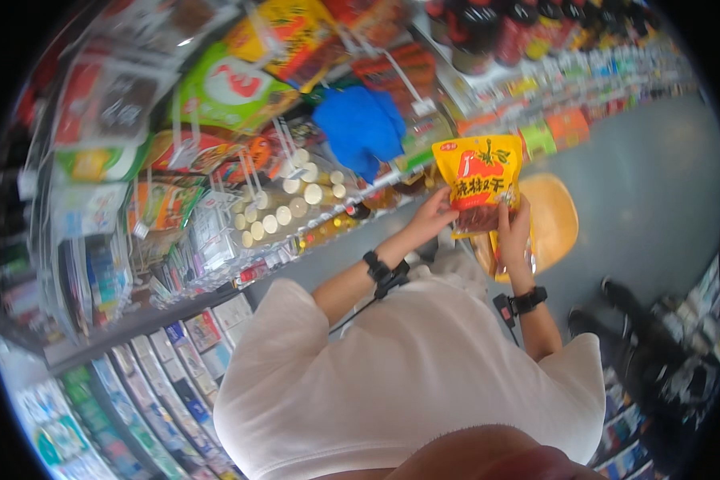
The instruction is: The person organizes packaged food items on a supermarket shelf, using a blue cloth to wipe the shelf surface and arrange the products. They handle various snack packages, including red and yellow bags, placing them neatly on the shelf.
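Note:
A yellow and red plastic snack bag (479,165) with printed writing is held up in front of me. A clear window near its bottom shows reddish-brown food. My left hand (430,215) grips its lower left edge. At the lower right edge my right hand (514,231) holds it, with fingers lying over the front. Behind and below my right hand is more yellow packaging, partly hidden, over a round wooden stool seat (557,210). I cannot tell whether that packaging rests on the seat or is held too.
To the left stands a shelf rack with hanging food bags (234,84), a blue cloth (360,129) and light-topped cylinders (276,219). Dark bottles (477,24) line the far shelf. Grey floor (642,162) extends right. A person's dark shoes (618,297) are at right.

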